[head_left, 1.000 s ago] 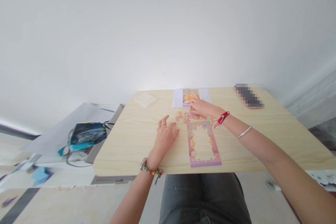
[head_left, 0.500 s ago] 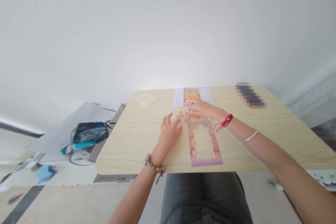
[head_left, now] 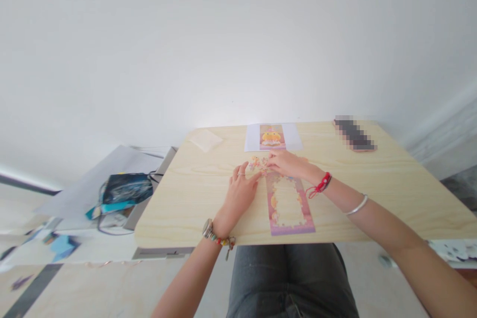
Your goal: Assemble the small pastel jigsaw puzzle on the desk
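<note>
A jigsaw puzzle frame (head_left: 292,230) lies on the table near its front edge, its border joined and its middle bare wood. Behind it is a heap of loose puzzle pieces (head_left: 255,163). My right hand (head_left: 285,161) reaches over the frame's top end, fingers bent together with their tips at the heap. Whatever is between those fingertips is too small to see. My left hand (head_left: 240,191) rests left of the frame, fingers apart, its tips at the heap's near left side. Farther back lies a white sheet with a picture (head_left: 272,135) of a yellow figure.
A phone (head_left: 356,134), blurred out, lies at the table's back right. A pale flat packet (head_left: 206,139) lies at the back left. The white wall (head_left: 231,49) rises behind the table (head_left: 179,198). Left of it, a dark bag (head_left: 127,189) with a cord sits lower down.
My right hand has drawn back from the picture sheet toward me, down to the loose pieces, uncovering the picture. My left hand has shifted slightly to the right.
</note>
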A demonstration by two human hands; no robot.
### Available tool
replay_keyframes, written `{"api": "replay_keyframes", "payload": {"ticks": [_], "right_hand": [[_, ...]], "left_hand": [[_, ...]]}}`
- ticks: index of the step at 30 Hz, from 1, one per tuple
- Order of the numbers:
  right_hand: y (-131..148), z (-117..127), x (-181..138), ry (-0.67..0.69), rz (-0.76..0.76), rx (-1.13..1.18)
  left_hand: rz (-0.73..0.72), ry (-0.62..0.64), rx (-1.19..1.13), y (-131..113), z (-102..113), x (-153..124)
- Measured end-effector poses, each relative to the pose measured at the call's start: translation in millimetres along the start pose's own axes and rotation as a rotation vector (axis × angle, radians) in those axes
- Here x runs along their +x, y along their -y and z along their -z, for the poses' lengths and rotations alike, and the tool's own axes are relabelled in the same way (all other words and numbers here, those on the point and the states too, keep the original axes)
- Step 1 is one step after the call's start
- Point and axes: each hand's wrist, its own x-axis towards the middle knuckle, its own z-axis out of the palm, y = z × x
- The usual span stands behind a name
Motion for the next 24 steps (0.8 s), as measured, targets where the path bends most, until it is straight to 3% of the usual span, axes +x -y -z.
{"api": "replay_keyframes", "payload": {"ticks": [18, 24], "right_hand": [[7.8, -13.2, 10.6, -0.085, -0.065, -0.061], [16.7, -15.5, 12.2, -0.064, 0.049, -0.008]], "left_hand": [[0.016, 0.019, 0.036, 13.7, 1.2, -10.7], [0.027, 0.053, 0.056, 17.1, 1.5, -15.8]]}}
